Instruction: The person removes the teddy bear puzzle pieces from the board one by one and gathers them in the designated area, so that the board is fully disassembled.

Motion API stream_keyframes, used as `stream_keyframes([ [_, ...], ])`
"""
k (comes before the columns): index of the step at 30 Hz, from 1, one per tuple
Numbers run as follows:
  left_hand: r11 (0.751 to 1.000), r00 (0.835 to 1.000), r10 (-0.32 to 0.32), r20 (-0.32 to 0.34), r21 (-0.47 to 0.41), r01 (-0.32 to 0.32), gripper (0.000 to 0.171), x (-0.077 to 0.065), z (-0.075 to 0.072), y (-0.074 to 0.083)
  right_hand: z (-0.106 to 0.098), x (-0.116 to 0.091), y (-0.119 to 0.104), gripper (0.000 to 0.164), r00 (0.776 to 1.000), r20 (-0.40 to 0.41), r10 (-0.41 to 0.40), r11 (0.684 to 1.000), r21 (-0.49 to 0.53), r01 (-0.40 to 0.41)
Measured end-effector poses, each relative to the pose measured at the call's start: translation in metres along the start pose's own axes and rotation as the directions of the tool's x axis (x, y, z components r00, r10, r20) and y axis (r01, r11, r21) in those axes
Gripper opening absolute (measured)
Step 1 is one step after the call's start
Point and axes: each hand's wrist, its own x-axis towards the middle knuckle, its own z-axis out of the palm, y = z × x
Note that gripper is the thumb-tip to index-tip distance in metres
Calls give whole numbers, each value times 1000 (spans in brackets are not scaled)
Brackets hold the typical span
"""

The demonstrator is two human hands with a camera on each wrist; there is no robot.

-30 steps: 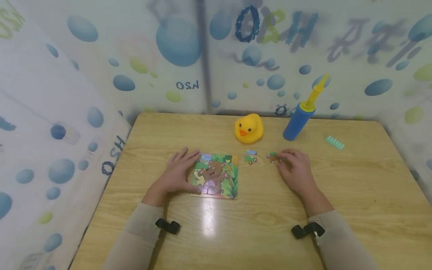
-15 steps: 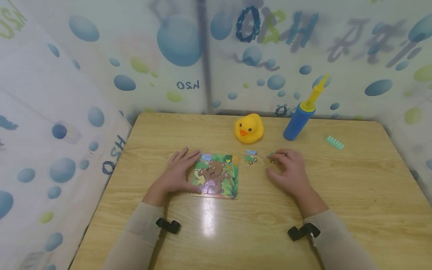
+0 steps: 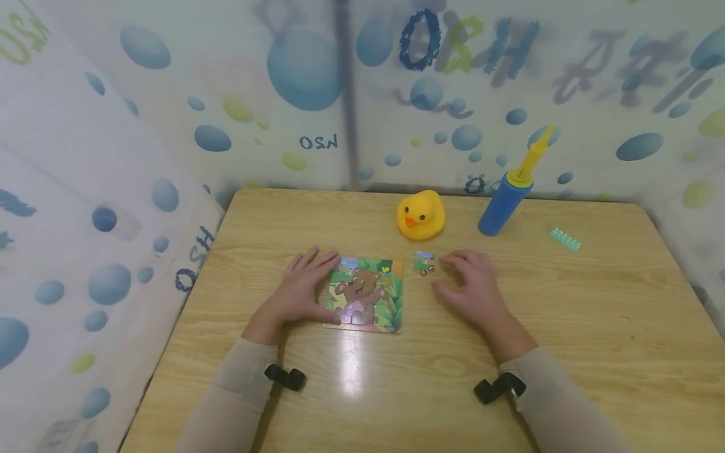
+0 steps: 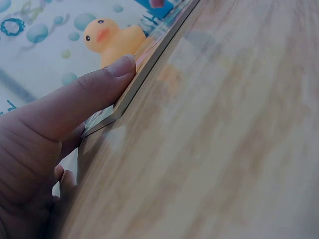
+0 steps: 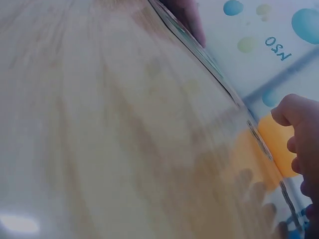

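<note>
Work with a bear jigsaw puzzle (image 3: pixel 362 296) on a wood-grain table (image 3: pixel 566 327). The right hand (image 3: pixel 472 289) has shifted leftward over the last second, and its fingertips now arch just beside a loose jigsaw piece (image 3: pixel 423 263) lying right of the puzzle. Thumb and forefinger stand apart, with nothing visible between them. A second jigsaw piece (image 5: pixel 290 205), earlier visible from above, is now masked by this hand; the right wrist view appears to show it flat on the table. The work thus seems to be at the loose pieces, not at fitting. The left hand (image 3: pixel 301 286) is spread along the puzzle's left side, its thumb covering the near-left corner. Behind stand a yellow rubber duck (image 3: pixel 421 216) and a blue hand pump (image 3: pixel 504 204); a mint-green toy brick (image 3: pixel 564 239) lies farther right.
</note>
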Motion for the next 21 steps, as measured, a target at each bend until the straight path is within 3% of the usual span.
stream_keyframes([
  [21, 1000, 1000, 1, 6, 7, -1, 136, 0, 0, 0, 30, 10, -31, 50, 995, 62, -76, 996, -39, 79],
])
